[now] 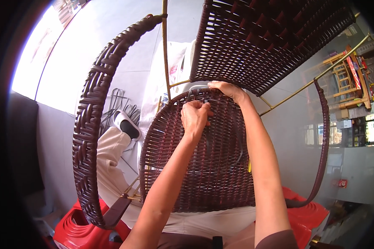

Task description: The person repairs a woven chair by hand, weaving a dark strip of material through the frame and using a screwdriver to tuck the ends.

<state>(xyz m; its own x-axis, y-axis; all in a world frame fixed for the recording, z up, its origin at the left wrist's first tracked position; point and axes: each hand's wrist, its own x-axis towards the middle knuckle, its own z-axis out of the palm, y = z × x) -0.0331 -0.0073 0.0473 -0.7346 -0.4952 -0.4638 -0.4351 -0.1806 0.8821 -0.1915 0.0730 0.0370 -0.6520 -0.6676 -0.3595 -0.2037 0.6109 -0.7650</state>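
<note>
A dark brown woven chair seat lies over my lap, its rounded edge facing away from me. At that far edge my left hand is closed, thumb and fingers pinched on a thin dark weaving strip. Just right of it, my right hand curls over the seat's rim; its fingertips are partly hidden behind the edge. A loose dark strip trails down across the weave near my right forearm. Partly behind that forearm shows a small yellow object, its kind unclear.
The woven backrest rises at the far right. A thickly braided armrest arches on the left, a thinner wrapped one on the right. Red plastic stools flank my lap. Dark strips lie piled on the floor by my shoe.
</note>
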